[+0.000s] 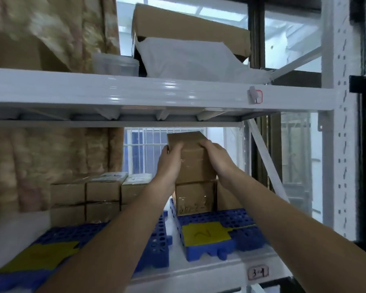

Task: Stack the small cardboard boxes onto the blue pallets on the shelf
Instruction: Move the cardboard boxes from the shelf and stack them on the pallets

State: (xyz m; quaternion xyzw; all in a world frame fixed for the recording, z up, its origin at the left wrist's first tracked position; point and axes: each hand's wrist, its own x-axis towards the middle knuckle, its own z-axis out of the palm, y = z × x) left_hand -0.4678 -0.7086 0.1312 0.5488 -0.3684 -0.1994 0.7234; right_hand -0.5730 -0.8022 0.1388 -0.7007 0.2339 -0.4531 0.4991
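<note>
Blurred shelf [156, 96], fingers [173, 150] hiding box [193, 163]

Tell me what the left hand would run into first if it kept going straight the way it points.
The left hand points up and into the shelf, gripping the held box. Past that box the way looks free up to the white window grille, though depth is unclear.

Matt brown cardboard, banded with glossy clear tape, is seen on the small box [191, 159]. Beneath it, the blue pallet [216, 235] is perforated plastic; above it, the shelf beam [135, 92] is glossy white-painted metal.
</note>
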